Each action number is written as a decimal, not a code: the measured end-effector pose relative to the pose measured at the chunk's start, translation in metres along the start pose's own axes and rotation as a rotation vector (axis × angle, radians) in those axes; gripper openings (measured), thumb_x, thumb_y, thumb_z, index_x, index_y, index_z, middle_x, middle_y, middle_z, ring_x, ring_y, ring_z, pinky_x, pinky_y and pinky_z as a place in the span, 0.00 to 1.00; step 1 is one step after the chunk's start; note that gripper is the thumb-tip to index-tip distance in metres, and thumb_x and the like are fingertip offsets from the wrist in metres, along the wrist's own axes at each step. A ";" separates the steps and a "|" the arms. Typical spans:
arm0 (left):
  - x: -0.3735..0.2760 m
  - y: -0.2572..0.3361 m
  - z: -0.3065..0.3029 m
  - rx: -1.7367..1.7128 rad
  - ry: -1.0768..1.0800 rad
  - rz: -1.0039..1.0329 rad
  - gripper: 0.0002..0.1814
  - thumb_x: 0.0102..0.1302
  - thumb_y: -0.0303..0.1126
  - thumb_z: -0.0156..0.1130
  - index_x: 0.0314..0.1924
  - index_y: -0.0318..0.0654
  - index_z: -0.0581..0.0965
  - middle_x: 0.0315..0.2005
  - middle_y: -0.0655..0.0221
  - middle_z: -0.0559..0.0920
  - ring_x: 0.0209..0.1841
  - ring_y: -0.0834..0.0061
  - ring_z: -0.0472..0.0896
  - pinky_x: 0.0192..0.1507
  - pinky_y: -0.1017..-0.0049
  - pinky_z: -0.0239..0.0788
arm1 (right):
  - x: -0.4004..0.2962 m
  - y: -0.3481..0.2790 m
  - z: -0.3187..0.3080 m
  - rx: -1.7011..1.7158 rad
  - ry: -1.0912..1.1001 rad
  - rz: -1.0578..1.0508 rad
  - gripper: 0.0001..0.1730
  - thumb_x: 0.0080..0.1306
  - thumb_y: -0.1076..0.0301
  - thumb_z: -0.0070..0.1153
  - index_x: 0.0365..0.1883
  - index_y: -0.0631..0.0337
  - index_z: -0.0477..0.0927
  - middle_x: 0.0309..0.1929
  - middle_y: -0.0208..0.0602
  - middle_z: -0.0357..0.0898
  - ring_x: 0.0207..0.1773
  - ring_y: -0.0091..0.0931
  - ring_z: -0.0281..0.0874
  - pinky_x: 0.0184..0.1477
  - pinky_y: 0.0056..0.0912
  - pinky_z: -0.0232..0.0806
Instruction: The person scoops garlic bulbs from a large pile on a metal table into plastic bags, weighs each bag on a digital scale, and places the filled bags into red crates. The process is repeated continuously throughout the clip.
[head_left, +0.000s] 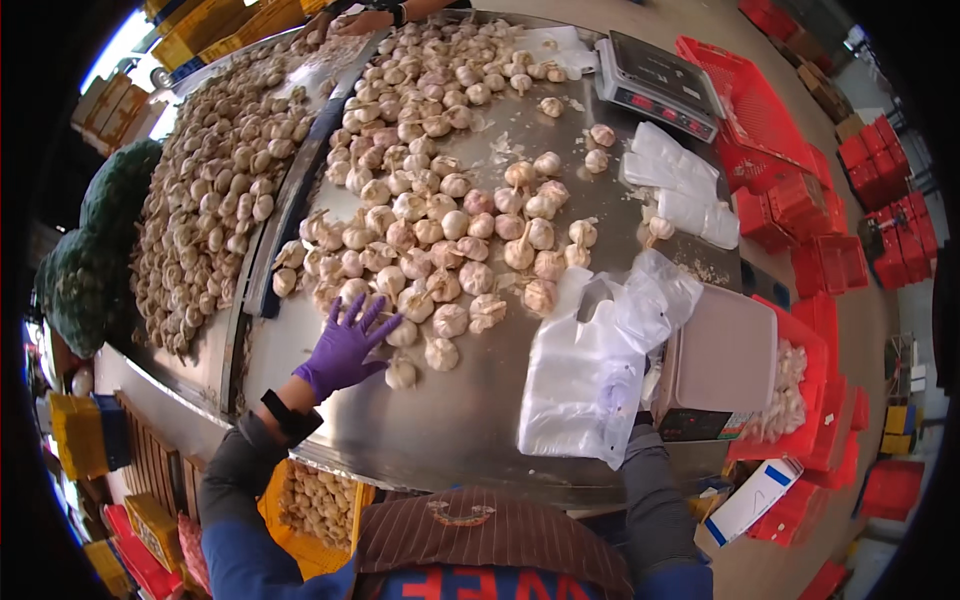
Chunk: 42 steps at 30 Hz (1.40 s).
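Note:
My left hand (349, 349), in a purple glove, is spread palm down at the near edge of a pile of garlic bulbs (442, 225). Its fingertips touch or nearly touch the closest bulbs, and nothing is gripped. A translucent white plastic carrier bag (562, 382) covers my right hand (619, 394), which shows through only as a faint purple patch. That hand holds the bag from beneath, its fingers mostly hidden. Beside it is a digital scale (724, 352) with a broad flat pan. Bare steel table (450, 420) lies between my hands.
A raised divider (300, 202) separates a second garlic heap (217, 187). Another scale (660, 82) and folded plastic bags (679, 180) sit along the right side. Red crates (780, 420) flank the table, one containing bagged garlic. Another person's hands (360, 22) work at the far end.

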<state>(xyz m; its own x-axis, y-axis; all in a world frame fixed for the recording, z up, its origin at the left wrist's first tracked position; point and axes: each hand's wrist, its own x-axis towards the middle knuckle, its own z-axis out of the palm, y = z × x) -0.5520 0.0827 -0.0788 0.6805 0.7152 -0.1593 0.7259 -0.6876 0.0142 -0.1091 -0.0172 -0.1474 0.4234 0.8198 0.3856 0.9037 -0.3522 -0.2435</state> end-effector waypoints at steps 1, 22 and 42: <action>0.006 0.003 -0.014 -0.051 -0.008 -0.021 0.39 0.46 0.53 0.62 0.59 0.52 0.63 0.62 0.56 0.56 0.64 0.54 0.51 0.60 0.46 0.38 | 0.002 0.002 -0.003 -0.002 -0.005 -0.017 0.20 0.56 0.64 0.48 0.45 0.67 0.70 0.44 0.45 0.71 0.49 0.39 0.66 0.53 0.38 0.57; 0.125 0.135 0.000 -1.744 0.579 -0.424 0.08 0.59 0.22 0.50 0.38 0.31 0.74 0.29 0.73 0.77 0.29 0.84 0.73 0.31 0.84 0.64 | 0.020 -0.073 -0.095 1.266 0.187 0.660 0.20 0.65 0.59 0.45 0.48 0.66 0.71 0.43 0.37 0.73 0.44 0.27 0.71 0.49 0.27 0.64; 0.058 0.133 -0.035 -1.855 0.635 -0.501 0.09 0.61 0.25 0.54 0.41 0.33 0.74 0.34 0.71 0.77 0.31 0.83 0.73 0.36 0.84 0.64 | -0.013 -0.173 -0.106 1.698 -0.504 0.847 0.10 0.61 0.66 0.52 0.31 0.66 0.78 0.25 0.22 0.76 0.25 0.16 0.66 0.29 0.19 0.60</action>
<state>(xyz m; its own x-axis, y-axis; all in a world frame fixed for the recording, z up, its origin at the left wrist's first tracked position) -0.4127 0.0377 -0.0513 0.0581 0.9827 -0.1757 -0.2514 0.1847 0.9501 -0.2647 -0.0151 -0.0160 0.3110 0.8417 -0.4413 -0.6035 -0.1838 -0.7759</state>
